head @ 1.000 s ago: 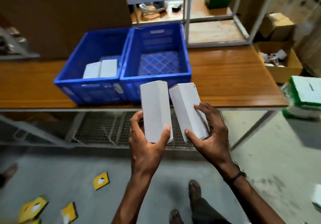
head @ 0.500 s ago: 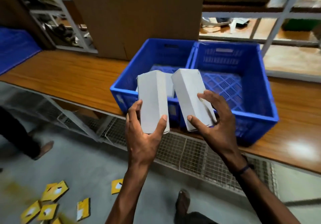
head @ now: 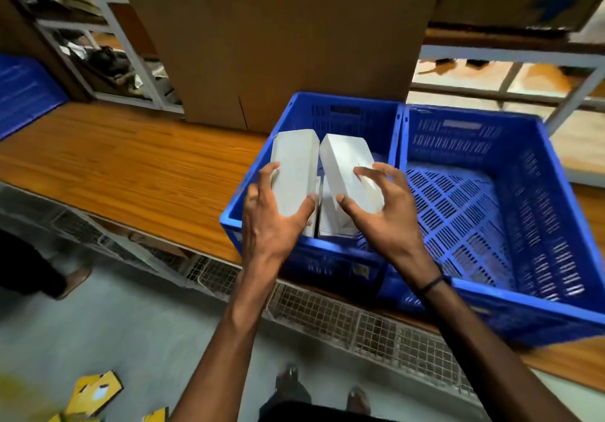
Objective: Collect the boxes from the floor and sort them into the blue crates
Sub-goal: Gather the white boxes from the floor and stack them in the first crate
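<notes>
Two blue crates stand side by side on a wooden bench. My left hand [head: 273, 222] grips a tall white box [head: 294, 169] over the left crate [head: 353, 117]. My right hand [head: 386, 215] holds a second white box [head: 348, 168], tilted, just beside the first and also over the left crate. Below them, other white boxes [head: 330, 222] lie inside that crate, partly hidden by my hands. The right crate [head: 530, 146] shows only its slotted floor.
A big cardboard box [head: 294, 38] stands behind the crates on the bench [head: 124, 166]. Yellow boxes [head: 95, 392] lie on the grey floor at lower left. A wire mesh shelf [head: 360, 320] runs under the bench. Another person's foot [head: 73, 277] is at the left.
Both hands have carried the white boxes forward from in front of the bench to over the left crate. My view has moved closer to the crates.
</notes>
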`<state>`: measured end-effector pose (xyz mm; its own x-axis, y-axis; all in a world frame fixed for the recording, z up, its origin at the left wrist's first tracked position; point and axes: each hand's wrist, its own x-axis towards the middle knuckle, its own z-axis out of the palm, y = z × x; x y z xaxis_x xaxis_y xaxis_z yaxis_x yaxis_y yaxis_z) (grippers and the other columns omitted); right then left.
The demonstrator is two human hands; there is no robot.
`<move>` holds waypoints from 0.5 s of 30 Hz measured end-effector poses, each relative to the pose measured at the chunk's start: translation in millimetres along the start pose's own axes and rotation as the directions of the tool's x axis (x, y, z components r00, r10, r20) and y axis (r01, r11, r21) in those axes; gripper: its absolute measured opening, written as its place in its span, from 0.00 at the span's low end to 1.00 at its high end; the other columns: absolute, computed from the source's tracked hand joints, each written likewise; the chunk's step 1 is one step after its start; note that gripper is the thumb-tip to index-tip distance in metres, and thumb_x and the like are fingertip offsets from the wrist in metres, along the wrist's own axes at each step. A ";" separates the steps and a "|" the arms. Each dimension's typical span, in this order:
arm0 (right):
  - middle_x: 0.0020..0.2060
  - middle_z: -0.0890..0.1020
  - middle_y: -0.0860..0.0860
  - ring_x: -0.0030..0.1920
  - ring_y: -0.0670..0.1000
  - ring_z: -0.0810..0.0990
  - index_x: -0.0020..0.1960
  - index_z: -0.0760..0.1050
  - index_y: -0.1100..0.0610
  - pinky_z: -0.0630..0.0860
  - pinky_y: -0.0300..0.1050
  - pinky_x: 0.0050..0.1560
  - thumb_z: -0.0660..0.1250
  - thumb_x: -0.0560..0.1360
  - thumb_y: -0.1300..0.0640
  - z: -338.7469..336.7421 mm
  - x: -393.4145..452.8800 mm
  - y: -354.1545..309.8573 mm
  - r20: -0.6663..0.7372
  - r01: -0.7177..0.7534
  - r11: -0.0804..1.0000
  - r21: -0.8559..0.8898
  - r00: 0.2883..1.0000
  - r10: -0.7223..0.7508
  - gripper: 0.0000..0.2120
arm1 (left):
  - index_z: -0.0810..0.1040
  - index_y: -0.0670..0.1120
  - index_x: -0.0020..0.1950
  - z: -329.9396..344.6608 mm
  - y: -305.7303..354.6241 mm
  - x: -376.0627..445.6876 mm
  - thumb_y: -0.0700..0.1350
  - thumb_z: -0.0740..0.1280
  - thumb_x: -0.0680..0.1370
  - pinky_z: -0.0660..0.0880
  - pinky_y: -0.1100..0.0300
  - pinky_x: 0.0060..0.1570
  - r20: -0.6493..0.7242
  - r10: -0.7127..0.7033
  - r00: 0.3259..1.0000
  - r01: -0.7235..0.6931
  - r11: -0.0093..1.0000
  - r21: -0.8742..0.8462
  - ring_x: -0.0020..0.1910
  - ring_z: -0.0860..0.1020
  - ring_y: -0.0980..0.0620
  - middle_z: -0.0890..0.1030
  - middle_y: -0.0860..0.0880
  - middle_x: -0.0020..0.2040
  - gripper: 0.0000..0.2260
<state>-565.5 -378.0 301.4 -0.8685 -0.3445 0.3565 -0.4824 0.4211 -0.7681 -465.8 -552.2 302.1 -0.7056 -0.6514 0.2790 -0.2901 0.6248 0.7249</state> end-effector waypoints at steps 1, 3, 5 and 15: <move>0.68 0.72 0.50 0.67 0.47 0.73 0.66 0.79 0.51 0.61 0.24 0.65 0.77 0.71 0.45 8.8 4.5 0.8 0.005 -0.029 0.999 -0.018 1.000 0.029 0.25 | 0.65 0.58 0.74 2.3 -5.2 8.2 0.63 0.74 0.72 0.73 0.55 0.56 0.030 0.004 1.000 -0.005 1.000 0.010 0.64 0.75 0.45 0.75 0.47 0.67 0.34; 0.69 0.71 0.51 0.68 0.48 0.72 0.66 0.79 0.50 0.63 0.30 0.65 0.77 0.71 0.45 26.4 9.7 1.3 0.022 -0.084 0.995 -0.053 0.996 0.085 0.25 | 0.65 0.58 0.74 7.5 -16.6 22.1 0.62 0.74 0.72 0.73 0.53 0.59 0.096 0.001 0.995 -0.005 0.999 0.043 0.64 0.74 0.43 0.75 0.44 0.65 0.34; 0.69 0.71 0.52 0.69 0.49 0.73 0.65 0.79 0.51 0.65 0.33 0.65 0.77 0.70 0.45 40.8 9.4 3.2 0.025 -0.126 0.989 -0.081 0.991 0.129 0.25 | 0.66 0.60 0.73 13.2 -26.9 31.1 0.63 0.73 0.72 0.75 0.50 0.58 0.168 -0.022 0.986 0.010 0.997 0.074 0.60 0.76 0.39 0.75 0.42 0.61 0.33; 0.64 0.75 0.57 0.59 0.60 0.80 0.63 0.79 0.54 0.79 0.55 0.58 0.68 0.67 0.33 79.6 -17.6 0.7 0.034 -0.271 0.911 -0.311 0.955 0.295 0.33 | 0.65 0.60 0.74 25.8 -61.4 42.1 0.71 0.65 0.73 0.77 0.45 0.53 0.437 0.013 0.899 -0.144 0.953 0.268 0.59 0.76 0.37 0.71 0.43 0.58 0.33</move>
<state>-541.4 -438.5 252.3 -0.9678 -0.2330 0.0957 -0.2400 0.7378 -0.6309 -494.4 -606.9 253.1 -0.9210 -0.3893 -0.0149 -0.3478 0.8044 0.4816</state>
